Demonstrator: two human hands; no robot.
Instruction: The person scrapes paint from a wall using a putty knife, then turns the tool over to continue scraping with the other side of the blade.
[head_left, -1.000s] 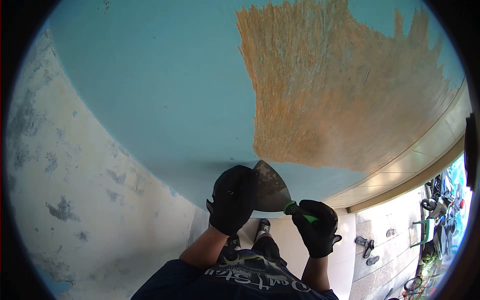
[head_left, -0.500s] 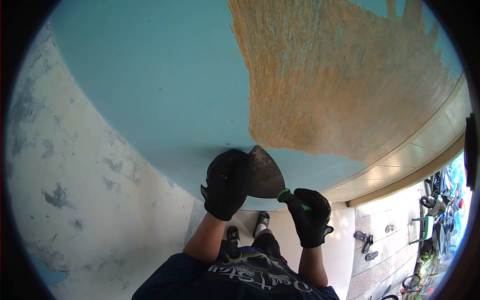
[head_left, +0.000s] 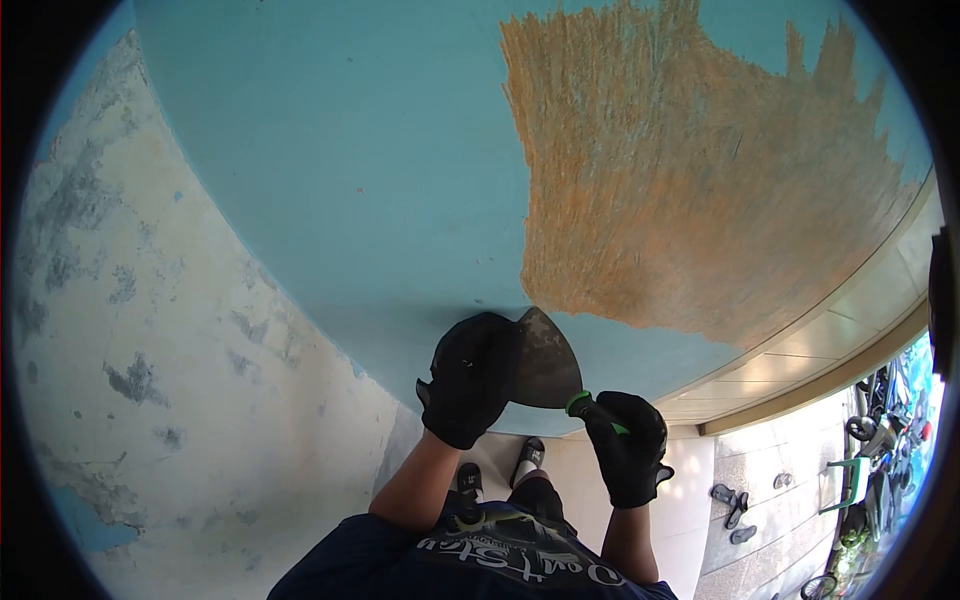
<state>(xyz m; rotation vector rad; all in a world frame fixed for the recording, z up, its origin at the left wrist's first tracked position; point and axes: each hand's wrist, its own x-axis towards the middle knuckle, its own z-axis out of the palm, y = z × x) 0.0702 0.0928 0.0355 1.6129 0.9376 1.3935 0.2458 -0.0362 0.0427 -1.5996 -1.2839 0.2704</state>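
My right hand, in a black glove, is wrapped round the green and black handle of a wide scraper. My left hand, also in a black glove, presses on the blade's left side, its fingers mostly hidden from view. The blade's upper corner meets the blue painted surface just below the lower left edge of a bare, brown-orange scraped patch. Streaks and ragged edges mark this patch.
A pale, stained wall with peeled spots is on the left. A light ledge curves along the right. Slippers lie on the paving; a green stool and motorbikes stand beyond. My feet are below.
The view has shifted, so the wall, patch and hands appear slightly lower and further right. The grip on the scraper looks the same, and its blade stays beside the patch's lower left corner.
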